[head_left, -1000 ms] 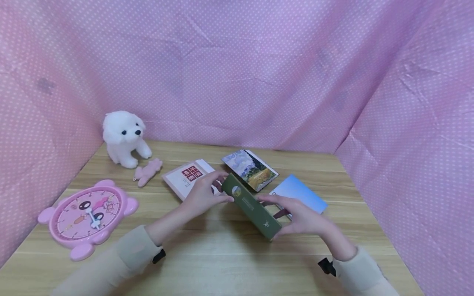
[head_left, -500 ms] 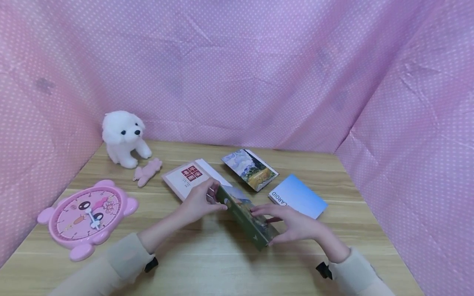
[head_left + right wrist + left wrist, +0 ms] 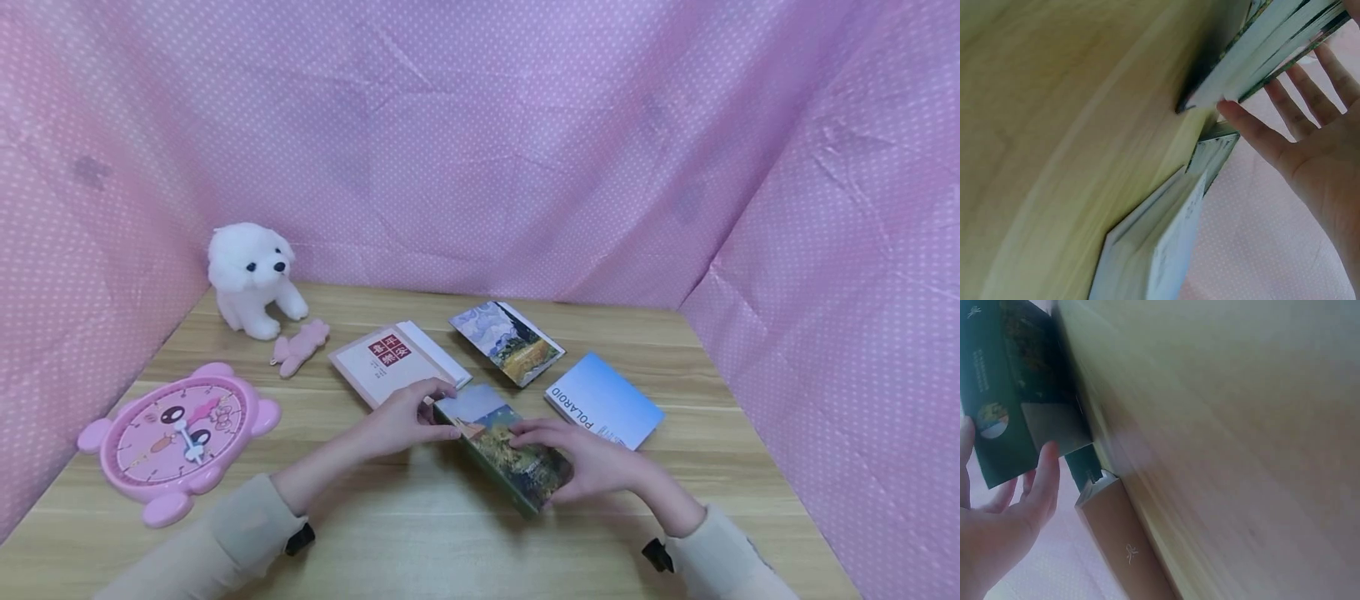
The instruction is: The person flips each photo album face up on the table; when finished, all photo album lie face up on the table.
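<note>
Both hands hold a green-spined book (image 3: 491, 442) with a painted landscape on its cover, low over the wooden table. My left hand (image 3: 397, 421) grips its far left end, thumb by the spine. At the near right end, my right hand (image 3: 596, 458) holds it with fingers over the cover and thumb at the edge. The left wrist view shows the green spine (image 3: 991, 381) with a round picture; in the right wrist view its pale page edges (image 3: 1260, 62) face the camera. A white book (image 3: 371, 375) with red characters lies just behind my left hand.
A blue POLAROID book (image 3: 611, 400) lies beyond my right hand, and another painting-covered book (image 3: 510, 342) farther back. To the left are a pink toy clock (image 3: 176, 442), a small pink plush (image 3: 300, 348) and a white plush dog (image 3: 251, 279). Pink dotted cloth (image 3: 480, 150) encloses the table.
The book has tipped over from showing its green spine upward to showing its painted cover, and has come lower and nearer. Both hands moved down with it, uncovering more of the POLAROID book.
</note>
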`<state>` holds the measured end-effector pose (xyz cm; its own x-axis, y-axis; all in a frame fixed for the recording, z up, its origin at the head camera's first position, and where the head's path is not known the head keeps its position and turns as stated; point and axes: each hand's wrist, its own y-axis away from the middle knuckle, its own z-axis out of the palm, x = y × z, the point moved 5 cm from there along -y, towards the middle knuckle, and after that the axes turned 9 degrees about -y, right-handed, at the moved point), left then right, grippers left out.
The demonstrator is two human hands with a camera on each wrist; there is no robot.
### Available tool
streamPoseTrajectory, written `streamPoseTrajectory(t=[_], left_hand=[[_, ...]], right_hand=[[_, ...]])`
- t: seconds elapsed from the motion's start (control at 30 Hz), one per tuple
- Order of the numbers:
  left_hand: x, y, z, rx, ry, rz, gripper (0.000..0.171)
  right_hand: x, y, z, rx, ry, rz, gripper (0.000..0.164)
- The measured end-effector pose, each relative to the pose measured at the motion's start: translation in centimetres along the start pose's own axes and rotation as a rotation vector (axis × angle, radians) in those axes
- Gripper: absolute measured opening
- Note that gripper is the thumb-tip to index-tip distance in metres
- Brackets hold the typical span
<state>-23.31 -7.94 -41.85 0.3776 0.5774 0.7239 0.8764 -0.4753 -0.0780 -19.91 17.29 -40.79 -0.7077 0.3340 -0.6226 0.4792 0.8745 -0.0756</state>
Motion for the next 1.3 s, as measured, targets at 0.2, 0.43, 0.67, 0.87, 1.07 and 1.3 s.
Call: streamPoseTrajectory(t=[0.2, 0.43, 0.67, 0.87, 1.07, 1.3], left_hand=[[0.4, 0.4, 0.6, -0.063, -0.09, 0.057, 0.055], [0.3, 0.5, 1.0, -0.108, -0.168, 0.087, 0.061], [0.1, 0.5, 1.1, -0.117, -0.195, 0.099, 0.064], [0.3, 0.6, 1.1, -0.15, -0.229, 0.132, 0.062], [0.2, 0.6, 1.3, -0.192, -0.231, 0.122, 0.062], [0.0, 0.6, 1.5, -0.193, -0.256, 0.08, 0.065]], right_hand=[[0.6, 0.3, 0.6, -0.004, 0.025, -0.002, 0.079], [0.6, 0.0, 1.5, -0.008, 0.061, 0.029, 0.083], [0.4, -0.3, 1.9, -0.02, 0.112, 0.025, 0.083], [0.7, -0.2, 2.1, -0.034, 0.124, 0.017, 0.083], [0.9, -0.2, 2.3, -0.048, 0.138, 0.029, 0.084], [0.9, -0.2, 2.5, -0.081, 0.112, 0.055, 0.084]])
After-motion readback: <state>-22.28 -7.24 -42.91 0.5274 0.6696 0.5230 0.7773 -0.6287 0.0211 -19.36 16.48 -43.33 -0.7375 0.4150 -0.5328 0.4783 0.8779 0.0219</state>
